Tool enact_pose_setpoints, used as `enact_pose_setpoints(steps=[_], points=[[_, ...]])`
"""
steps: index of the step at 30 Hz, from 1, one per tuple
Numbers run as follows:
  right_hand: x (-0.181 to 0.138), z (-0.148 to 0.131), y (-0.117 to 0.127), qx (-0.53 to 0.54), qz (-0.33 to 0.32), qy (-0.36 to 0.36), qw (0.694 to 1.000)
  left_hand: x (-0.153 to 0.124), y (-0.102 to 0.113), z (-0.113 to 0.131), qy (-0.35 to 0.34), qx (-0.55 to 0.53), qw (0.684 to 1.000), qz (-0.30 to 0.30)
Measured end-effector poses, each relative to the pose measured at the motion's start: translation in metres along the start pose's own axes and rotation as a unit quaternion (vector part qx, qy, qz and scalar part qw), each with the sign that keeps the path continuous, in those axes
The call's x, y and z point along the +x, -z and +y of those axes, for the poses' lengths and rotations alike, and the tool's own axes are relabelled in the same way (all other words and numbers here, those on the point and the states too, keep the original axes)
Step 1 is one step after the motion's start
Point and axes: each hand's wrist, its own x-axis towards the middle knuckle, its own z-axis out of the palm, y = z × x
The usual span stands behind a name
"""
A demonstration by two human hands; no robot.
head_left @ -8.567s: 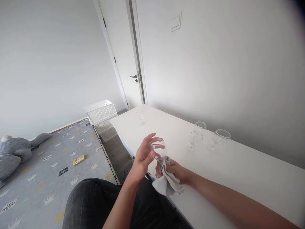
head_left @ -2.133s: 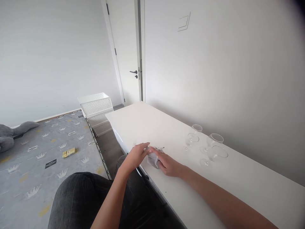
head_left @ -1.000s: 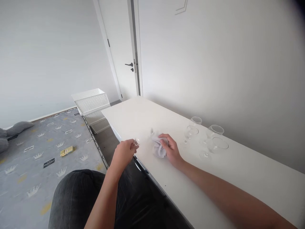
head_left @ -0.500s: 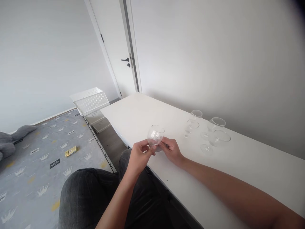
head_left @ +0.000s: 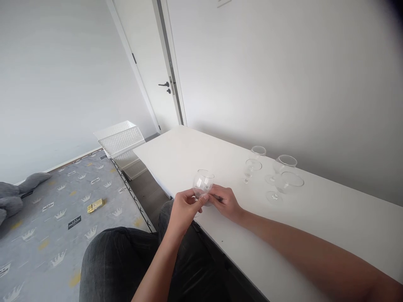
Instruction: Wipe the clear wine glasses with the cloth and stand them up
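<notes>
Near the front edge of the white table point(head_left: 176, 151), a clear stemmed glass point(head_left: 203, 180) stands roughly upright between my hands. My left hand point(head_left: 185, 209) is closed around its lower part, thumb and fingers pinching near the stem. From the other side my right hand point(head_left: 225, 201) pinches the glass just below the bowl. My fingers hide most of the stem and part of the foot. Further right on the table are several more clear glasses, among them a front one point(head_left: 289, 183), a rear one point(head_left: 286, 161) and one to the left point(head_left: 258, 152).
White perforated baskets point(head_left: 121, 140) stand beyond the table's left end. To the left is a grey crown-patterned mattress point(head_left: 63, 235) with a gold packet point(head_left: 95, 206) and a grey plush thing point(head_left: 12, 195) on it. A white door point(head_left: 145, 54) is behind.
The view has tilted slightly, so most things sit a little lower. My fingers have shifted slightly around the lower part of the glass. The other glasses stay in place.
</notes>
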Motion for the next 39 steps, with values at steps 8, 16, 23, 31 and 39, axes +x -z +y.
enact_pose_setpoints(steps=[8,16,23,31,39], points=[[0.001,-0.003,0.0,0.041,-0.025,0.005,0.999,0.0,0.005,0.002,-0.001,-0.059,0.997,-0.056],[-0.001,-0.007,0.003,0.068,-0.063,0.012,0.996,0.001,0.004,-0.001,-0.001,-0.089,0.993,-0.079],[0.001,-0.01,0.003,0.128,-0.101,-0.026,0.986,0.003,0.003,-0.007,0.01,-0.075,0.994,-0.078],[0.012,-0.001,0.011,0.367,0.051,-0.232,0.9,0.002,0.008,-0.006,-0.005,0.016,0.999,-0.027],[0.013,0.003,0.013,0.484,0.067,-0.276,0.828,0.005,0.021,-0.005,0.007,0.087,0.996,-0.032]])
